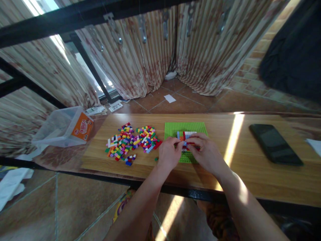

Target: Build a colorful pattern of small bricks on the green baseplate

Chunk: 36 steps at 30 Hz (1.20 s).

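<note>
While both hands [187, 152] meet, fingers [181, 144] pinch bricks [186, 135] on the baseplate [170, 129].

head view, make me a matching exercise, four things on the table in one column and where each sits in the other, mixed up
Things:
1. green baseplate
2. loose brick pile
3. black phone
4. clear plastic box

Places:
A. far left end of the table, lying on its side
B. under both hands, middle of the table
C. right of the sunlit strip, lying flat
D. just left of the baseplate

Pairs: 1-B, 2-D, 3-C, 4-A

The left hand and right hand meet over small bricks on the baseplate.
</note>
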Motion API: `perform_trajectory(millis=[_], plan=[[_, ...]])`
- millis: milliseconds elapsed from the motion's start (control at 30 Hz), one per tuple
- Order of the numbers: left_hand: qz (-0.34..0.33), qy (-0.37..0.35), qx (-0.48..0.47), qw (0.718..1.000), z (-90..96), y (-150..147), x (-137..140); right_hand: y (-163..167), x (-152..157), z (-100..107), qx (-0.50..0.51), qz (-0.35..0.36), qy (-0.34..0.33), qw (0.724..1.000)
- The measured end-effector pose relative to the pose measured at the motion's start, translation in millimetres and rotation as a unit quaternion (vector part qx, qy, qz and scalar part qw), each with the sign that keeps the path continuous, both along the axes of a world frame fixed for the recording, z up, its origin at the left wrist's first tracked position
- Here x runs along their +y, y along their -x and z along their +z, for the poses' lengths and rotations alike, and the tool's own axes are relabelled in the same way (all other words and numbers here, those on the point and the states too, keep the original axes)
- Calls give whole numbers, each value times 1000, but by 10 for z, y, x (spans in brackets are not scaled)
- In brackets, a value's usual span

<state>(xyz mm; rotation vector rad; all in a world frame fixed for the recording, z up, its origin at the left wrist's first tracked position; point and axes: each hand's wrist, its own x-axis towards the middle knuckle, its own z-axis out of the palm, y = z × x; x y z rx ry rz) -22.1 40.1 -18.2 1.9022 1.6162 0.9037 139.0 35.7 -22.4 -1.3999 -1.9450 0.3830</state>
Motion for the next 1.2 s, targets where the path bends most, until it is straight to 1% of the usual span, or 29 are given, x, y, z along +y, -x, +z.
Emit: perform_trajectory(millis=[267,500,733,933,1067,1200], plan=[[2,-1,7,1000,-2,-10,-4,94,5,-28,-62,-32,-25,997],[36,10,4,999,0,-49,-59,175,0,-31,-91,-58,-38,993],[37,50,-40,997,-2,-48,-48,203,-18,-36,-130,-59,-52,988],[34,57,-80,995,-12,-25,-37,245,-49,2,-171,-71,-42,982],[37,53,-68,996,-11,-15,-50,218,-53,-6,-168,-62,-49,983],[31,55,-35,997,6,-18,-60,176,-67,-19,-161,-46,-61,984]])
